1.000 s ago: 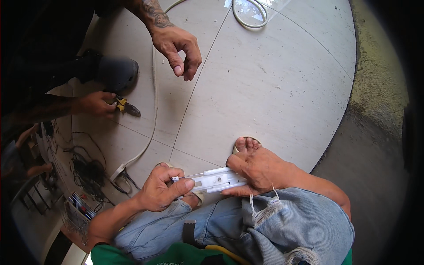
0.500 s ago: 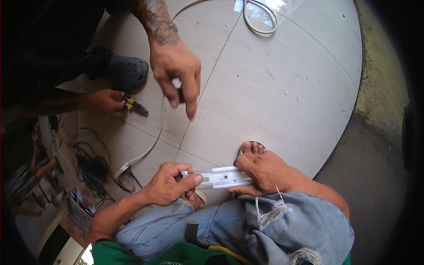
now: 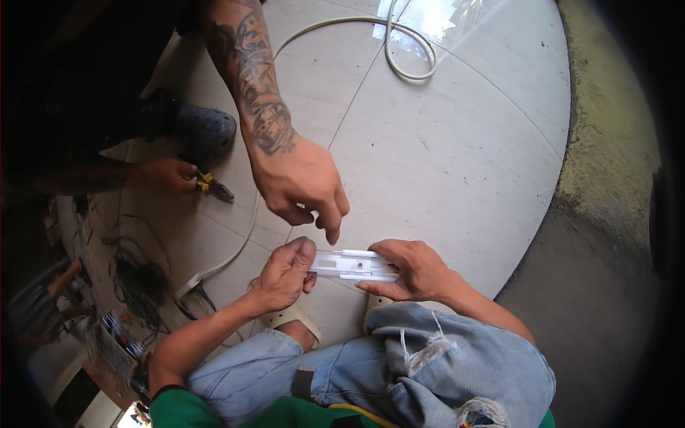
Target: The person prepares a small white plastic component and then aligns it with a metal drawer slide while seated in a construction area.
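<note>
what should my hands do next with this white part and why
Probably hold the white part steady: your left hand and right hand grip its opposite ends, while a co-worker's hand reaches close to it.

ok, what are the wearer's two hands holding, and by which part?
A slim white fitting: the left hand grips its left end, the right hand its right end.

Co-worker's hand (image 3: 303, 182) in the way, free tiles (image 3: 442, 164) rightward
</note>
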### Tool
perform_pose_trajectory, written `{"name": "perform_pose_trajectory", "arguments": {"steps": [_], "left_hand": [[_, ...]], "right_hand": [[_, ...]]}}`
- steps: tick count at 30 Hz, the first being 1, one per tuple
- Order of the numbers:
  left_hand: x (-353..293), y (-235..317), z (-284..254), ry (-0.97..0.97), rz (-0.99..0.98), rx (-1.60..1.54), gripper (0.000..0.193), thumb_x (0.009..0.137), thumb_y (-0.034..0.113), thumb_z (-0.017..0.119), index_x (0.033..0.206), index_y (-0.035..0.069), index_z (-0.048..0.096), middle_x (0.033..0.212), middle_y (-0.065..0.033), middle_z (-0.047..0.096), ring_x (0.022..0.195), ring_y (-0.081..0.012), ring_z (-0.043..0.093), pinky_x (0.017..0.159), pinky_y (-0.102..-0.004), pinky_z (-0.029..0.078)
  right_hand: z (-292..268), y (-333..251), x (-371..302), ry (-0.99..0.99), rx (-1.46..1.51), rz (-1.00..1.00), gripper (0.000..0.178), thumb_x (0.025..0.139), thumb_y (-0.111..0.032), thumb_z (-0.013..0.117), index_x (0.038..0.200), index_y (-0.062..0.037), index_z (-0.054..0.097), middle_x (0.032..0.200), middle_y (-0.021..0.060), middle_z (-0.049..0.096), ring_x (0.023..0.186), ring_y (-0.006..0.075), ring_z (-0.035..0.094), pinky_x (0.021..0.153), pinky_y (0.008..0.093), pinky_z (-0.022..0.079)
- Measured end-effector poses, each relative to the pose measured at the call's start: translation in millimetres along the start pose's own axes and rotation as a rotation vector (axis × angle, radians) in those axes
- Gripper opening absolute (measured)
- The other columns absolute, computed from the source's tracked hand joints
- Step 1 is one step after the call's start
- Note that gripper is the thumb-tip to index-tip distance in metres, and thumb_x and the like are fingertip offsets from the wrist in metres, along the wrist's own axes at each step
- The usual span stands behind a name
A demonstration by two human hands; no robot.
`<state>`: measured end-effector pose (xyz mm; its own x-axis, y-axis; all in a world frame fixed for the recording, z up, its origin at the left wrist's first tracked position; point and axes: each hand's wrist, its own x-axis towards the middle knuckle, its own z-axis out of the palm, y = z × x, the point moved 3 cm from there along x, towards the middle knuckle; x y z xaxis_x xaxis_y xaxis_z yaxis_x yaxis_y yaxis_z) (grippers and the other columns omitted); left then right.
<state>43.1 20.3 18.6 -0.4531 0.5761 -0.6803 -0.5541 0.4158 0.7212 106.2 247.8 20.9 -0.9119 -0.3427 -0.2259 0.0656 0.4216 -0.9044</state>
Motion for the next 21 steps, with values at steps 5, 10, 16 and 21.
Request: {"name": "perform_pose_trajectory", "arguments": {"steps": [5, 10, 16, 21], "left_hand": [[3.0, 14.6, -15.3, 0.13, 0.077, -0.097, 0.055, 0.104, 0.047, 0.026, 0.097, 0.001, 0.055, 0.069, -0.0021, 0.054, 0.062, -0.0101, 0.054, 0.056, -0.0241, 0.046], [5.2, 16.4, -14.7, 0.071, 0.038, -0.055, 0.038, 0.102, 0.033, 0.045, 0.102, -0.002, 0.058, 0.078, -0.0068, 0.063, 0.065, -0.0106, 0.059, 0.058, -0.0237, 0.049], [8.6, 9.0, -12.0, 0.078, 0.002, -0.09, 0.031, 0.101, 0.025, 0.051, 0.108, -0.004, 0.059, 0.086, -0.0123, 0.067, 0.065, -0.0128, 0.062, 0.059, -0.0251, 0.05], [15.9, 13.5, 1.7, 0.148, -0.01, -0.182, 0.036, 0.098, 0.022, 0.058, 0.122, -0.004, 0.053, 0.097, -0.0136, 0.066, 0.075, -0.0149, 0.064, 0.062, -0.0259, 0.053]], "right_hand": [[1.3, 4.5, -4.5, 0.03, 0.007, 0.014, 0.052, 0.076, -0.037, 0.08, 0.105, 0.0018, 0.062, 0.081, 0.0162, 0.065, 0.07, 0.0322, 0.067, 0.061, 0.0385, 0.054], [4.3, 9.3, -3.5, 0.078, -0.026, 0.043, 0.052, 0.077, -0.036, 0.079, 0.108, 0.001, 0.061, 0.083, 0.0169, 0.066, 0.071, 0.032, 0.067, 0.063, 0.039, 0.054], [4.3, 12.0, -2.5, 0.159, 0.032, 0.008, 0.052, 0.082, -0.033, 0.073, 0.116, 0.0001, 0.054, 0.092, 0.0177, 0.065, 0.078, 0.0339, 0.067, 0.067, 0.0409, 0.054], [8.0, 14.4, 0.5, 0.316, 0.009, 0.007, 0.048, 0.081, -0.023, 0.072, 0.118, -0.0013, 0.05, 0.09, 0.0173, 0.065, 0.074, 0.0318, 0.067, 0.064, 0.038, 0.053]]}}
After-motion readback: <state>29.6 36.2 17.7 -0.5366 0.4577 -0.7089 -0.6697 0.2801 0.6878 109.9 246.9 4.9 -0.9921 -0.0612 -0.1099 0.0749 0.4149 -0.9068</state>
